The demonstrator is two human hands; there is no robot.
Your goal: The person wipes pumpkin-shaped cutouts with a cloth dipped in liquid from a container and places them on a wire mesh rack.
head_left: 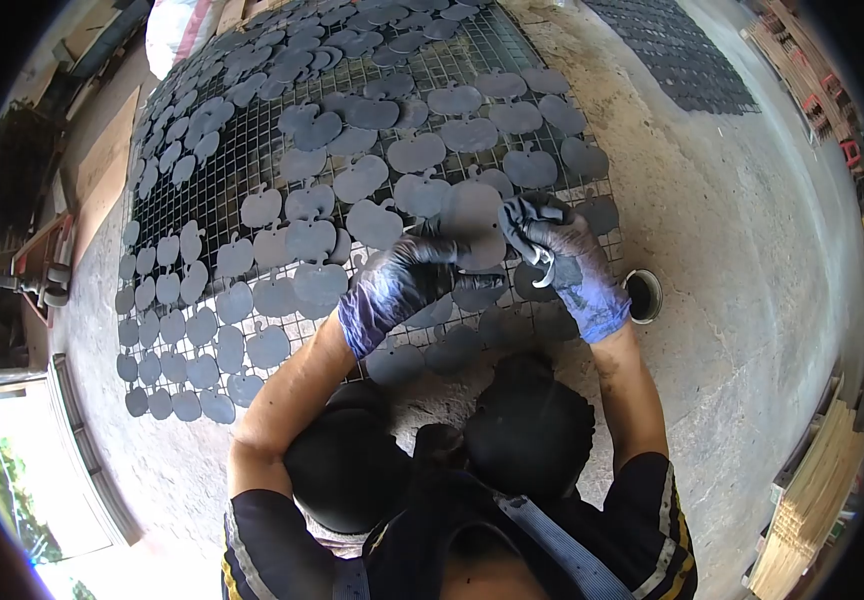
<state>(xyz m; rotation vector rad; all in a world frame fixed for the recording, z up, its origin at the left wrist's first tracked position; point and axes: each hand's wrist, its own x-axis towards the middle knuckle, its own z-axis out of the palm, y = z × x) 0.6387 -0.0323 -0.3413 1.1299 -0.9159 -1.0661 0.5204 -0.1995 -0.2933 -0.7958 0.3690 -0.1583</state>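
My left hand [407,275], in a purple glove blackened over the fingers, grips a flat dark grey pumpkin-shaped cutout [474,222] by its left edge, the thumb above. At the cutout's right edge is my right hand [567,250], gloved and smudged the same way, with its fingers curled. A crumpled grey-white cloth [546,270] pokes out beneath those fingers; most of it is hidden in the palm. Many similar pumpkin-shaped cutouts [417,153] lie in rows on a wire mesh [252,135] below and ahead of both hands.
An open round can [643,296] stands on the concrete floor to the right of the mesh. Further off lies a second sheet of dark pieces [672,50]. Stacked wood [802,500] lines the right side. A white sack [174,35] sits at the far left.
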